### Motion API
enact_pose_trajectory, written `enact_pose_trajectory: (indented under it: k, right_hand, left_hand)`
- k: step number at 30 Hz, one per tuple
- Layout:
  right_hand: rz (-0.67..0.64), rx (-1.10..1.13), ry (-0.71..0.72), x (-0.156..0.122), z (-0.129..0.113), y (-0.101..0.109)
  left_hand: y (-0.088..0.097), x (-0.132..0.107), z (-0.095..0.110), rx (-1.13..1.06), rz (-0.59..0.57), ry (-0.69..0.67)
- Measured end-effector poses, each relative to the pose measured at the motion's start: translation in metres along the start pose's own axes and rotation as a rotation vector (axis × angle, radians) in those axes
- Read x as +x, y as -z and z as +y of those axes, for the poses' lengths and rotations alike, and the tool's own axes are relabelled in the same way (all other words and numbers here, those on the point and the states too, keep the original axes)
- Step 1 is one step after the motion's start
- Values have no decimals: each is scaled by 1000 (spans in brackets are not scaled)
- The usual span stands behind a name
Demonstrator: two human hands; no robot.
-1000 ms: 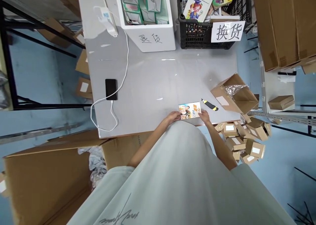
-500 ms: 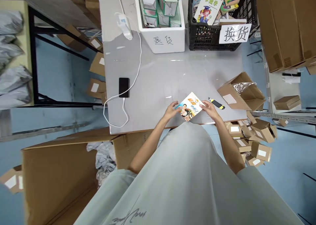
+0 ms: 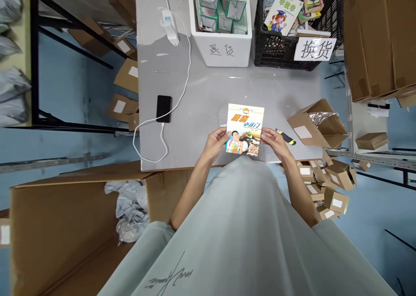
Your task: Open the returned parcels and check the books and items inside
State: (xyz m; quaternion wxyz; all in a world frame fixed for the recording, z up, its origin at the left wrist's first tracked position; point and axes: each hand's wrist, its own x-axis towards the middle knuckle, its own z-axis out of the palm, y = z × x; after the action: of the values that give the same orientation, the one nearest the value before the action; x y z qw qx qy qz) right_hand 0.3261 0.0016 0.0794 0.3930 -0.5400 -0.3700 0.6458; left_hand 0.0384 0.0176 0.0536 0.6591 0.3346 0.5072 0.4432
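A small colourful book (image 3: 245,127) with orange lettering on its cover stands upright over the near edge of the grey table (image 3: 201,92), cover facing me. My left hand (image 3: 216,142) grips its lower left edge and my right hand (image 3: 274,142) grips its lower right edge. Both hands have their fingers curled round the book.
A yellow-black utility knife (image 3: 286,137) lies just right of my right hand. An open cardboard box (image 3: 316,122) sits at the table's right edge. A black phone (image 3: 163,108) on a white cable lies left. A white foam box (image 3: 224,27) and a black crate (image 3: 292,23) stand at the back. Small boxes (image 3: 328,183) pile on the floor.
The book has been turned from lying sideways low on the table to upright and raised with its cover facing me. Both hands kept hold of it.
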Motion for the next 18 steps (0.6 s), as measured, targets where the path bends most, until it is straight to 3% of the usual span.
enact_pose_trajectory:
  k: [9,18]
  right_hand:
    - [-45,-3,-23,-9,-7,-13]
    - [-58,53,-9,-20,-13,-15]
  left_hand:
    - [5,-18,0,-19,40,7]
    - [-4,-33,7,3,21,-31]
